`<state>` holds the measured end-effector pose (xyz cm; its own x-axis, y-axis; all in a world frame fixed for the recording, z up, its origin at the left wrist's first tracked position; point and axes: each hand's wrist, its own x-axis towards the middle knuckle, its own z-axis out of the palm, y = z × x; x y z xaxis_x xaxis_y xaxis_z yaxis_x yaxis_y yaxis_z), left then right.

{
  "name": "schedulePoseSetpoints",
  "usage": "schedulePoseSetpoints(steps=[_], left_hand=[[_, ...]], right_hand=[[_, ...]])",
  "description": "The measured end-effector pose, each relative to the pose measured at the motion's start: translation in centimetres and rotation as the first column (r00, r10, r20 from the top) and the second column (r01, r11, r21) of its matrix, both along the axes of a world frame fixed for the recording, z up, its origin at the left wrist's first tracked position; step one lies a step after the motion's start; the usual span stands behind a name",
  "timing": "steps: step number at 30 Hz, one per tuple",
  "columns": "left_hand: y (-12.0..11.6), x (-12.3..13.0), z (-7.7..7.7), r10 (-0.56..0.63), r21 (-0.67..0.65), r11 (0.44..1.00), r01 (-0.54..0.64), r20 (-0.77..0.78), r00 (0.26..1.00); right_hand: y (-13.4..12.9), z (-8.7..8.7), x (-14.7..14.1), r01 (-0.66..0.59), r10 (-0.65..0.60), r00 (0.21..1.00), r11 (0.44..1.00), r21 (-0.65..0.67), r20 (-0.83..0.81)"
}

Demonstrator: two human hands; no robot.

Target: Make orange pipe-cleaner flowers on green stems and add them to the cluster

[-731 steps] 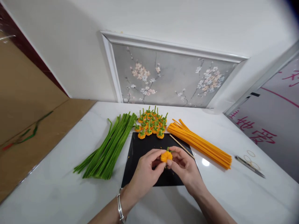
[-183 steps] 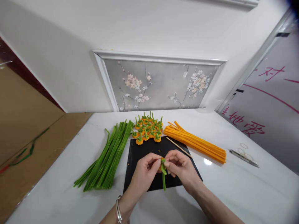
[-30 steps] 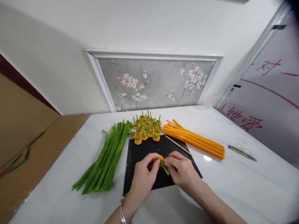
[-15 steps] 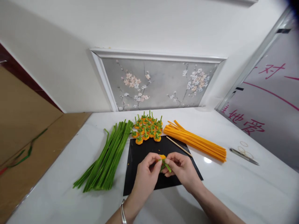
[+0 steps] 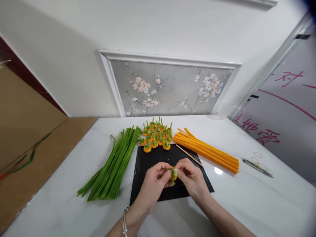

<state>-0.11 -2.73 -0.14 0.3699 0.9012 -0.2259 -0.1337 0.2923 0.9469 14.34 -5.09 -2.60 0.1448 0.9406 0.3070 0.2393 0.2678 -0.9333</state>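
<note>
Between my two hands is a small pipe-cleaner pumpkin (image 5: pixel 173 177), orange with a green top whose stem end points down toward me. My left hand (image 5: pixel 156 179) pinches it from the left, fingers closed. From the right, the thumb and fingertips of my right hand (image 5: pixel 190 176) press on the green part. Both hands are just above a black mat (image 5: pixel 145 168). Beyond the mat stand several finished-looking orange pumpkins (image 5: pixel 154 144) with upright green stems. Parts of the held pumpkin are hidden by my fingers.
Green pipe cleaners (image 5: pixel 115 168) lie bundled at the left, orange pipe cleaners (image 5: pixel 207 151) at the right. A thin wooden stick (image 5: pixel 189 155) rests across the mat's upper right edge. Farther right are a pointed metal tool (image 5: pixel 258 168) and rubber bands (image 5: pixel 258 164). Cardboard (image 5: pixel 56 154) borders the table's left.
The held pumpkin has turned: its green stem end, which pointed down and right, now points down toward me, and the green top faces up more. Both hands stay nearly in place.
</note>
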Motion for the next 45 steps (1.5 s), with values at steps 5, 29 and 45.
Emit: schedulePoseSetpoints(steps=[5, 29, 45], left_hand=[[0.2, -0.3, -0.4, 0.041, 0.211, 0.977, -0.016, -0.115, 0.993], [0.4, -1.2, -0.8, 0.123, 0.669, 0.716, 0.201, -0.404, 0.906], [0.7, -0.8, -1.1, -0.073, 0.198, 0.973, 0.119, -0.227, 0.971]], right_hand=[[0.0, 0.0, 0.6, -0.069, 0.059, 0.995, 0.987, -0.146, -0.076], [-0.5, 1.3, 1.3, -0.272, 0.270, 0.961, 0.912, -0.308, -0.049], [-0.8, 1.5, 1.9, -0.287, 0.202, 0.780, 0.956, 0.053, 0.592]])
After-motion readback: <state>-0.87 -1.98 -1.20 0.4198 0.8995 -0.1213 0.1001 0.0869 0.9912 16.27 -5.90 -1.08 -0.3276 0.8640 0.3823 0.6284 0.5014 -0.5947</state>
